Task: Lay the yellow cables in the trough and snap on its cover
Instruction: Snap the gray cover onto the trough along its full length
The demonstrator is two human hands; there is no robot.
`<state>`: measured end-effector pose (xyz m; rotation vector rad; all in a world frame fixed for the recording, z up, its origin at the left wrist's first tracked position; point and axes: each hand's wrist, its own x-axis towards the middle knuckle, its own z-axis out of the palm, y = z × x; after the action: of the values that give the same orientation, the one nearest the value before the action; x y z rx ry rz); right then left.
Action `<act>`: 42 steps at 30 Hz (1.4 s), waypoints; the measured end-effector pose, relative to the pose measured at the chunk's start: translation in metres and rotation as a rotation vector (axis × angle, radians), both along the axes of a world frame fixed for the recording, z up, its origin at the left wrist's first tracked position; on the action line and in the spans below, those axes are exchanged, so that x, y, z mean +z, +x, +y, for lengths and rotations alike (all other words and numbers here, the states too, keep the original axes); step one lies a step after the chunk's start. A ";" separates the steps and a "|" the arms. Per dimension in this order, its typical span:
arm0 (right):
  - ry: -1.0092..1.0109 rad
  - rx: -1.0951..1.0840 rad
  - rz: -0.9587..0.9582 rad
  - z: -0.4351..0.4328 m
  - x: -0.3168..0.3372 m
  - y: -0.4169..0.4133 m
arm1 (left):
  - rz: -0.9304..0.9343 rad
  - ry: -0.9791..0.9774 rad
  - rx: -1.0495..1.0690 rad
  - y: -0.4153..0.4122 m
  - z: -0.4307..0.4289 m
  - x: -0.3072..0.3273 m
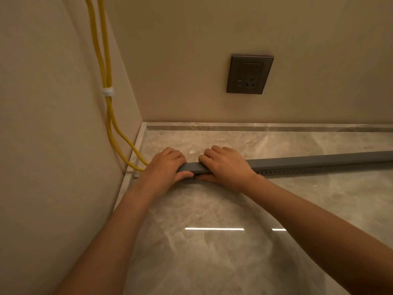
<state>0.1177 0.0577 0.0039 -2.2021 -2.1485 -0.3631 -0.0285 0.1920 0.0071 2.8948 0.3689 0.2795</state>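
Note:
A long grey trough (297, 170) with a slotted side lies across the marble floor, running off to the right. Its grey cover (319, 159) sits on top along its length. Two yellow cables (106, 67) hang down the left wall, tied by a white clip (107, 91), and curve along the floor into the trough's left end under my left hand. My left hand (164, 167) grips that left end, fingers over the cover and thumb on the near side. My right hand (223, 165) clamps the cover and trough just to the right of it.
A grey wall socket (249, 74) is set in the back wall above the skirting (255, 126). The left wall meets the back wall in a corner near the trough's end. Glossy marble floor (212, 241) spreads towards me.

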 end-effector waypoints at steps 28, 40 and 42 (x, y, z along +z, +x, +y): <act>-0.038 -0.069 0.062 -0.016 0.035 0.019 | -0.872 -0.623 0.946 0.001 -0.008 0.036; -0.039 -0.101 0.019 -0.017 0.032 0.026 | -0.833 -1.265 0.871 0.005 0.009 0.017; -0.041 -0.105 0.008 -0.016 0.031 0.027 | -0.795 -1.263 0.861 -0.001 0.005 0.012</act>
<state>0.1452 0.0412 0.0344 -2.3405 -2.0602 -0.3165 -0.0297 0.1972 0.0194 1.1498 1.0793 0.8630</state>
